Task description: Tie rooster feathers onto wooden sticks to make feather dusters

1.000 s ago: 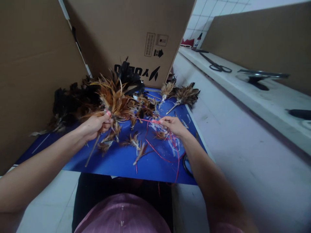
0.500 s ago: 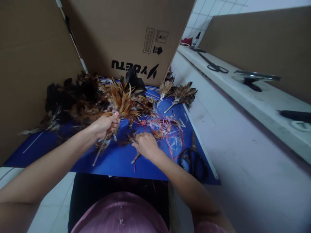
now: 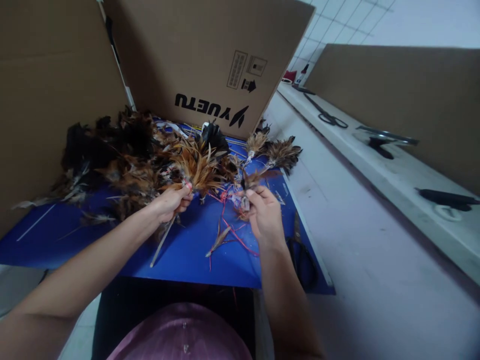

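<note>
My left hand (image 3: 174, 202) is closed round the stick of a feather duster (image 3: 197, 167), with brown and black feathers fanning out beyond the fist. Pink string shows at its binding, and the bare stick end points back toward me. In my right hand (image 3: 265, 212), thumb and fingers pinch a small bunch of brown feathers (image 3: 252, 179) above the tangle of pink string (image 3: 240, 239). One loose feather (image 3: 218, 244) lies on the blue board (image 3: 176, 267) between the hands. Heaped feathers (image 3: 123, 160) cover the board's left side.
Black-handled scissors (image 3: 303, 260) lie at the board's right edge. Two feather bunches (image 3: 283, 152) rest at the back right. A cardboard box (image 3: 202, 55) stands behind. On the ledge at right are another pair of scissors (image 3: 330, 119) and a black-handled tool (image 3: 446, 199).
My right hand has lifted off the board and moved right and away from me, now with a bunch of feathers in its fingers. My left hand keeps its hold on the duster.
</note>
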Demonstrator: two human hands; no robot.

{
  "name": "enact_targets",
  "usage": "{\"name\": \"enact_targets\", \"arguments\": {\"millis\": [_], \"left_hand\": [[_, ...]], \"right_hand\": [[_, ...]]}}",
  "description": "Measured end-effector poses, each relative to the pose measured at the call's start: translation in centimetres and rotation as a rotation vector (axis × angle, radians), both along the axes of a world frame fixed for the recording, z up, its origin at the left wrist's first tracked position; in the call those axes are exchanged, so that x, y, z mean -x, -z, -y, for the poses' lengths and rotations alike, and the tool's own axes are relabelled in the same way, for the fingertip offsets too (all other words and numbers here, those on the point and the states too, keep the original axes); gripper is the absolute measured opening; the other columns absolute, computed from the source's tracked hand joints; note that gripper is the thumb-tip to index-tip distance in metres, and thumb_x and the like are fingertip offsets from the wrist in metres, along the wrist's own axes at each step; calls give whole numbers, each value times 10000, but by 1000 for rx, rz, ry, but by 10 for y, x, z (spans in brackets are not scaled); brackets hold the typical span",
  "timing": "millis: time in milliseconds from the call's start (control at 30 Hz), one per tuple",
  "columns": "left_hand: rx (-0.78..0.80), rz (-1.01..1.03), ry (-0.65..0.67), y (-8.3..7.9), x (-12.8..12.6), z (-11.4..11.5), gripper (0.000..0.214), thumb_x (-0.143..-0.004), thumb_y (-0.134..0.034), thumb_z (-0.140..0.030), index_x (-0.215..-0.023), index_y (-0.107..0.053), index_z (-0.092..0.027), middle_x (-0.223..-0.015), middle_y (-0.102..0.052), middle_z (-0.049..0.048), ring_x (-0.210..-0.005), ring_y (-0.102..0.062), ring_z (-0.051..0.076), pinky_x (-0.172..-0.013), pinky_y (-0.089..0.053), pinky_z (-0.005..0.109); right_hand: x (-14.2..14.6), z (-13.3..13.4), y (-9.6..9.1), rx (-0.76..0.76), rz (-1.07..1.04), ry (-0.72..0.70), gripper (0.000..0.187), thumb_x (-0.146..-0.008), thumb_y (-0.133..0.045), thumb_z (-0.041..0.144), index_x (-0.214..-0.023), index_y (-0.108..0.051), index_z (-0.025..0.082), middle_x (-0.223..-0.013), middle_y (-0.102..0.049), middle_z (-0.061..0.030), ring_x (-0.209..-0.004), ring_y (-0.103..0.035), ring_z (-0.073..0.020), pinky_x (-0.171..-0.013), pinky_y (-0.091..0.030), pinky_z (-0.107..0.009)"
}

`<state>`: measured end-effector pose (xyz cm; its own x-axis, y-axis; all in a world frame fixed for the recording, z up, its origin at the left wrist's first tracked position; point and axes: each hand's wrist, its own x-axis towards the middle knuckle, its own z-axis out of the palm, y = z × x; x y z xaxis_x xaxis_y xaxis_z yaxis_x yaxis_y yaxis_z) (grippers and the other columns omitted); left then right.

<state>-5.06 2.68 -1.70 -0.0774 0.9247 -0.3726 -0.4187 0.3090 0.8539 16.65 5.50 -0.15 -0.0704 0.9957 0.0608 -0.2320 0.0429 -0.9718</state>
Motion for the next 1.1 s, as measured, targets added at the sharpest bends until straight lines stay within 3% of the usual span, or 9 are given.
{"name": "enact_targets", "arguments": {"millis": [133,367,633,900,1100], "left_hand": [[38,-34,1,-1,-5,0,365,-773,-693,-337,-643,-396,-170,-504,-377,-73,-367,-268,16,-358,-139,121],[46,-4,59,9,-7,0,348,-730,-726,-369,-646,-473,-144,-534,-424,-47,-391,-297,30,-360,-177,146],[7,21,174,10,-5,5,334,-747,-704,-397,-679,-558,-105,-548,-357,-58,-403,-251,19,-352,-148,137],[-6,-34,200,11,-8,9,367,-741,-699,-453,-713,-508,-141,-563,-357,-63,-417,-267,22,-368,-154,131],[-9,-57,208,9,-10,12,431,-662,-761,-482,-773,-522,-141,-598,-398,-57,-430,-282,13,-381,-160,124]], "right_hand": [[15,-1,-3,44,-144,-68,277,-639,-754,232,-861,-594,185,-742,-699,-7,-567,-551,-85,-509,-394,-203],[58,5,11,5,-11,-265,143,-658,-740,247,-695,-636,157,-628,-660,-5,-545,-592,-114,-494,-450,-231],[75,-2,29,-52,64,-182,193,-645,-761,270,-682,-602,168,-584,-628,18,-472,-534,-97,-461,-456,-246],[77,4,25,-72,73,-144,182,-688,-734,279,-751,-601,171,-588,-647,16,-455,-536,-97,-440,-435,-237],[76,1,30,-56,35,-136,156,-684,-723,229,-747,-595,165,-575,-641,24,-438,-536,-90,-423,-429,-223]]}}
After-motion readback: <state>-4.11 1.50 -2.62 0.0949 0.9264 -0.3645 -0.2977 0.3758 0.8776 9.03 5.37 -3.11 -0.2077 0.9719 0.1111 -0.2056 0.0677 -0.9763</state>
